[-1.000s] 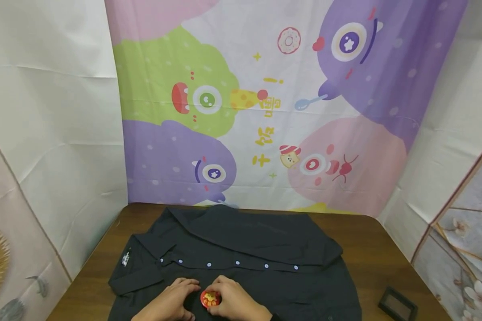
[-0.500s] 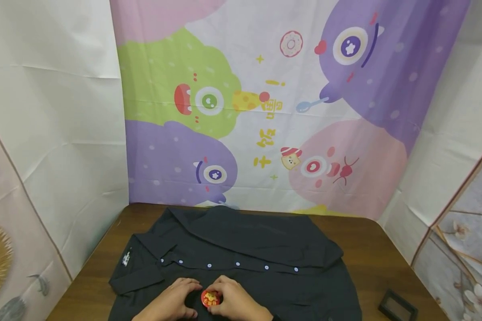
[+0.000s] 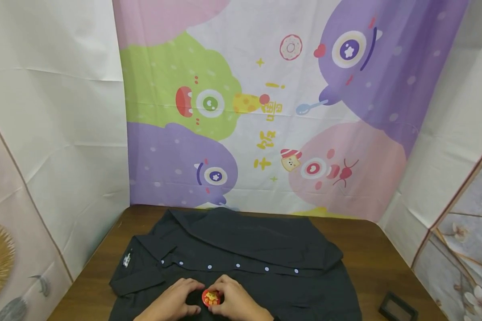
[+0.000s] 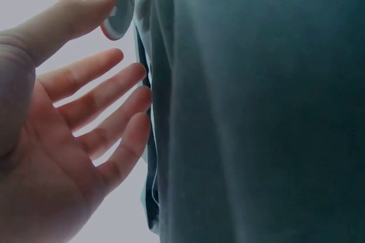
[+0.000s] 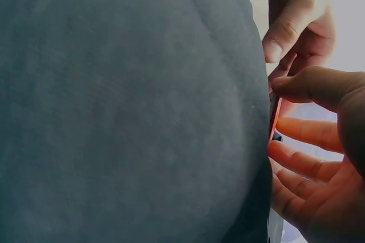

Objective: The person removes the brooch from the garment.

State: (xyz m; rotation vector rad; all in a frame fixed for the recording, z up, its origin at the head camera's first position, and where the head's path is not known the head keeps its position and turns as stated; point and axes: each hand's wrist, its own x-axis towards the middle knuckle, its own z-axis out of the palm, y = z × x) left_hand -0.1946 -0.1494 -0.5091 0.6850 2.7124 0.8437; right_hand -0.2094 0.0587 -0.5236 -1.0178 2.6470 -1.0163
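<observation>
A round red badge [image 3: 211,297] with a yellow picture on its front is pinched at its right edge by the thumb and fingers of my right hand [image 3: 237,299]. Its grey back [image 4: 122,12] faces the camera in the left wrist view, with details too blurred to tell. My left hand [image 3: 174,298] hovers just left of the badge, fingers spread and loosely bent; in the left wrist view its thumb overlaps the badge, but contact is uncertain. Under both hands lies a black shirt [image 3: 281,290] with a row of white buttons, its near part cut off by the frame.
The shirt covers much of a brown wooden table [image 3: 373,258]. A small black rectangular frame [image 3: 398,306] lies at the table's right. Behind the table hangs a cartoon-printed cloth [image 3: 261,187], with white sheets [image 3: 80,178] at the sides.
The left hand has edged slightly right, and its thumb has straightened toward the badge. The right hand keeps its pinch almost in place. The head view has tilted up a little.
</observation>
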